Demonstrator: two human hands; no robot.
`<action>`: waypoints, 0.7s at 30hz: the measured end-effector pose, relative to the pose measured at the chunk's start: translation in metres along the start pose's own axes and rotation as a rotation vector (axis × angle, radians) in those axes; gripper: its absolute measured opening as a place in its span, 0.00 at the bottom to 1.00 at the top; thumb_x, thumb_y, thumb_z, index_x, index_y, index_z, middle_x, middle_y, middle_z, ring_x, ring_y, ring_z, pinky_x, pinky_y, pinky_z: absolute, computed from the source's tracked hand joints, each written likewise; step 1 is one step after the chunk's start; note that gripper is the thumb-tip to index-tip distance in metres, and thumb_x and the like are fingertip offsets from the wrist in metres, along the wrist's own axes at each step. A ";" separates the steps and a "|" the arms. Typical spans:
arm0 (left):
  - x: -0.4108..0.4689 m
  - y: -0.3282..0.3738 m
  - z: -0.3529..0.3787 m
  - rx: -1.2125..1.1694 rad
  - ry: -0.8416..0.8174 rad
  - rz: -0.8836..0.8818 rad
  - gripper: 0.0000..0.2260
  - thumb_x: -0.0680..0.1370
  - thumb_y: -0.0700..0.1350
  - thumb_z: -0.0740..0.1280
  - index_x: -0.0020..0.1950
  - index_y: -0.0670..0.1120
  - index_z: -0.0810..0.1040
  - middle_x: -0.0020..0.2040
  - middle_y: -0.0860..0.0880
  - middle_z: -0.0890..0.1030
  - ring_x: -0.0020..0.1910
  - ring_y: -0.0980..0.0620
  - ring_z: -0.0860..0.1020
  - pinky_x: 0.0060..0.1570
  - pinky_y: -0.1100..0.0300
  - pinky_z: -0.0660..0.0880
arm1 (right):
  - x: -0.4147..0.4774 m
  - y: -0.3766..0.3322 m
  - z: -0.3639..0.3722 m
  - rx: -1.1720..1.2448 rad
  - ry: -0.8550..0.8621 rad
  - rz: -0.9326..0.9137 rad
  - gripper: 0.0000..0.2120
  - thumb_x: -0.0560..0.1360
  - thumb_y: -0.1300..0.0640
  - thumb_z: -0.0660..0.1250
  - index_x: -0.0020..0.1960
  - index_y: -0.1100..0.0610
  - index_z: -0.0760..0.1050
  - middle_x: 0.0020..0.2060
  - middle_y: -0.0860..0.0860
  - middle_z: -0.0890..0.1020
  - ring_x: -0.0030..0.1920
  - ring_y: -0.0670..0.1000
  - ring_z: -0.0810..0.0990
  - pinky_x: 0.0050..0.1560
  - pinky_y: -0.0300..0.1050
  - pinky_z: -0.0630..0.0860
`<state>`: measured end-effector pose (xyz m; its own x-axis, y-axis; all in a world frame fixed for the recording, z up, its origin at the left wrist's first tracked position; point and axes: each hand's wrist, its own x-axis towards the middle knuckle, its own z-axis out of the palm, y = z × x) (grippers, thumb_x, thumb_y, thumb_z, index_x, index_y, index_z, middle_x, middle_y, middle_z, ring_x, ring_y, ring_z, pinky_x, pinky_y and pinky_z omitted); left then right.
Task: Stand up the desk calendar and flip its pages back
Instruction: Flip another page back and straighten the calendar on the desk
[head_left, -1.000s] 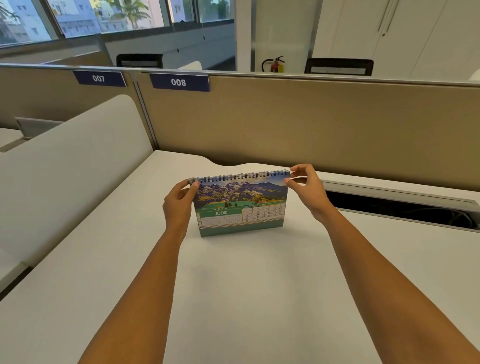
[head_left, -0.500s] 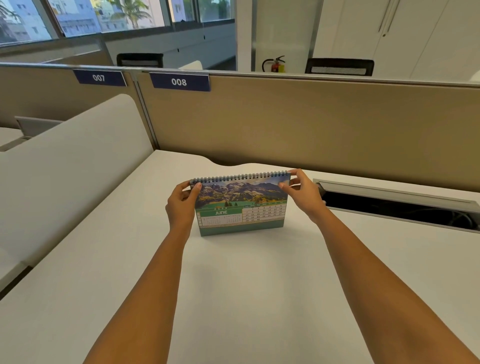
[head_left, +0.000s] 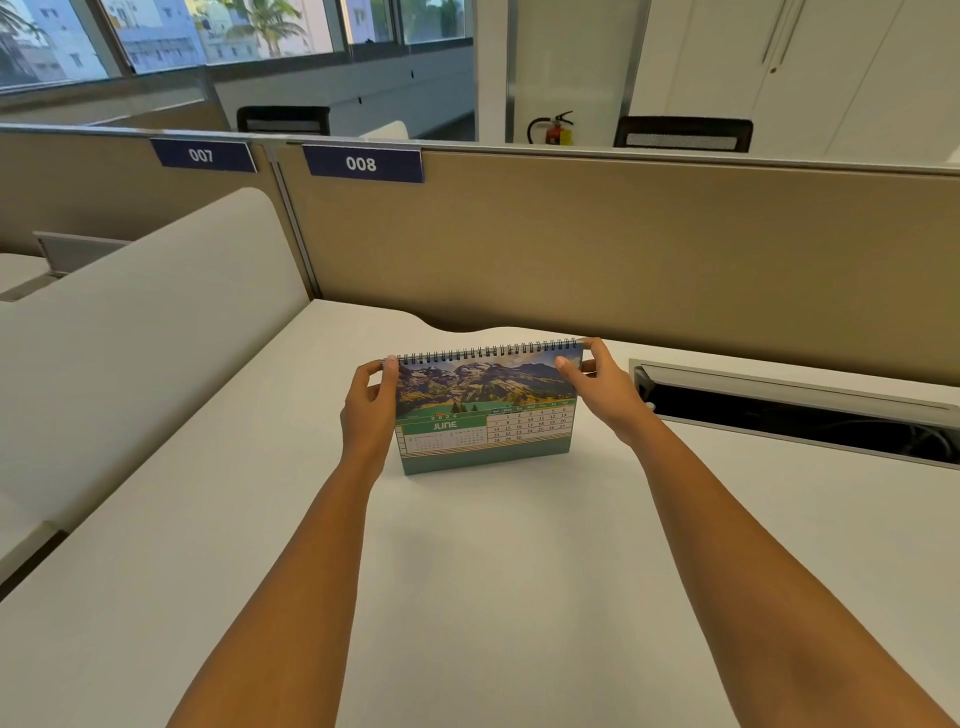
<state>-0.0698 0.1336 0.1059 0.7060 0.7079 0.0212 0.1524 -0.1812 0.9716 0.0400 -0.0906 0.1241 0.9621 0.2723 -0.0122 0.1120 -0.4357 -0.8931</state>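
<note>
The desk calendar (head_left: 485, 410) stands upright on the white desk (head_left: 467, 571), spiral binding on top. Its front page shows a mountain picture and the green JUNE grid. My left hand (head_left: 370, 402) pinches the top left corner at the binding. My right hand (head_left: 602, 387) grips the top right corner, thumb on the front page and fingers behind. The back of the calendar is hidden from me.
A tan partition (head_left: 623, 249) with labels 007 and 008 runs behind the desk. An open cable tray (head_left: 800, 415) with a raised lid lies just right of the calendar. A white side divider (head_left: 145, 322) borders the desk on the left.
My right hand has closed in from just above and behind the top right corner onto it, thumb now on the front page. The calendar and my left hand have barely moved.
</note>
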 end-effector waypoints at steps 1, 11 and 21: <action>0.000 -0.001 0.000 0.008 0.005 0.002 0.18 0.79 0.57 0.56 0.64 0.49 0.68 0.60 0.43 0.78 0.50 0.50 0.77 0.41 0.64 0.74 | 0.000 0.000 0.000 0.001 -0.007 -0.001 0.21 0.79 0.49 0.59 0.69 0.54 0.61 0.63 0.59 0.76 0.52 0.52 0.74 0.44 0.45 0.73; -0.010 0.003 0.001 0.021 0.147 0.070 0.15 0.79 0.52 0.59 0.63 0.47 0.72 0.58 0.42 0.79 0.48 0.53 0.75 0.38 0.66 0.73 | -0.004 0.000 -0.001 -0.012 0.026 -0.025 0.20 0.79 0.52 0.58 0.69 0.56 0.62 0.65 0.58 0.74 0.53 0.50 0.72 0.44 0.43 0.72; -0.020 0.008 -0.004 0.073 0.253 0.163 0.13 0.79 0.45 0.62 0.61 0.42 0.76 0.57 0.41 0.80 0.49 0.54 0.74 0.43 0.62 0.75 | -0.007 -0.002 -0.010 0.015 0.078 0.014 0.15 0.80 0.57 0.59 0.65 0.60 0.65 0.64 0.57 0.73 0.55 0.50 0.72 0.34 0.30 0.70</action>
<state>-0.0857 0.1206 0.1141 0.5319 0.8113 0.2428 0.1069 -0.3488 0.9311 0.0354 -0.1003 0.1310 0.9801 0.1984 0.0100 0.0954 -0.4260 -0.8997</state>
